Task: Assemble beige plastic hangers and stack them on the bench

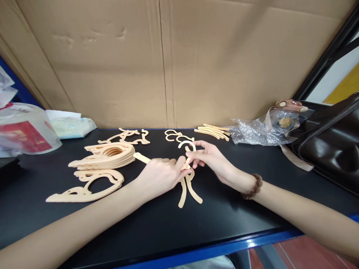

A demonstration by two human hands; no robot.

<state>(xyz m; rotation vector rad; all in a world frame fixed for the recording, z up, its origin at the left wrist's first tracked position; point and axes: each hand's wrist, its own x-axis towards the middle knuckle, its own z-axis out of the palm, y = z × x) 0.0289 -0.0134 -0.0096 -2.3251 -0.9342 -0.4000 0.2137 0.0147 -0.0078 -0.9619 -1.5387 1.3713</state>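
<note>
My left hand (162, 173) is closed around a flat beige plastic strip (142, 158), whose holed end sticks out to the left. In my right hand (209, 155), thumb and fingers pinch a beige hanger hook (188, 144), its curve pointing up. Both hands meet where the hook and strip come together, and fingers partly hide the joint. Just below them, two curved beige strips (193, 188) hang or lie with their ends spread apart; their upper ends are partly covered. On the left sits a stack of folded beige hangers (112, 158), with more folded hangers (92, 190) in front.
Loose hanger hooks (174, 134) lie at the back middle, beside a pile of beige strips (213, 130). Further hanger parts (131, 136) are at back left. Clear plastic wrap (249, 132), a drink bottle (284, 119) and a black bag (333, 142) occupy the right. Cardboard (112, 67) stands behind.
</note>
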